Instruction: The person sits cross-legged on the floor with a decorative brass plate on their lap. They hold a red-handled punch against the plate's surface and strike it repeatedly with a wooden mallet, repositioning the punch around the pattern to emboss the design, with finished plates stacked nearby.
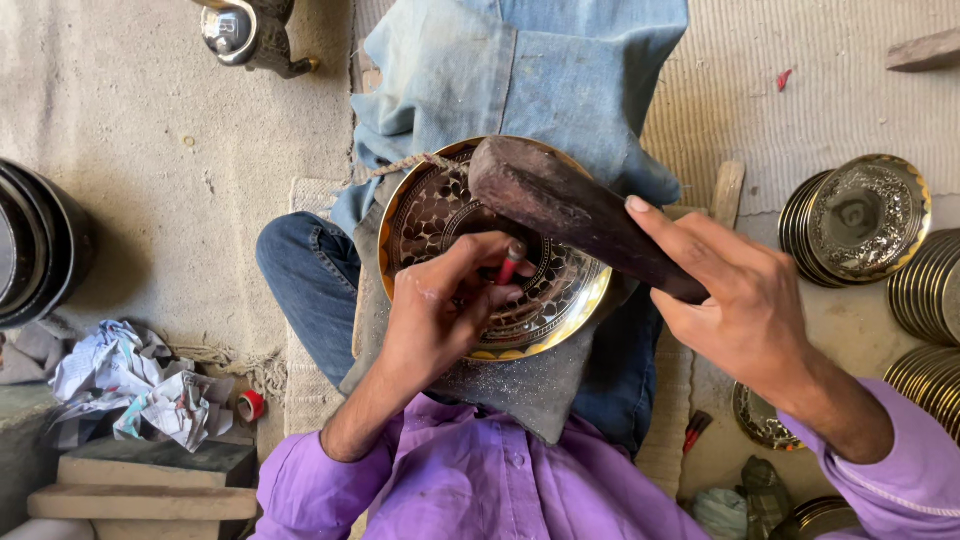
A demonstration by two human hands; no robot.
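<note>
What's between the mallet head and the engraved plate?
In the head view, the left hand holds a red-handled chisel upright on the plate, right under the mallet gripped by the right hand.

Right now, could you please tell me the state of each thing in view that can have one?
left hand: closed, pinching the red-tipped punch upright on the plate.
right hand: gripping the wooden mallet, raised over the punch.
engraved brass plate: lying on the lap, pattern partly cut.
grey cloth: under the plate, dusted with filings.
finished plates: stacked on edge at right.
crumpled paper: lying on the floor at left.
</note>
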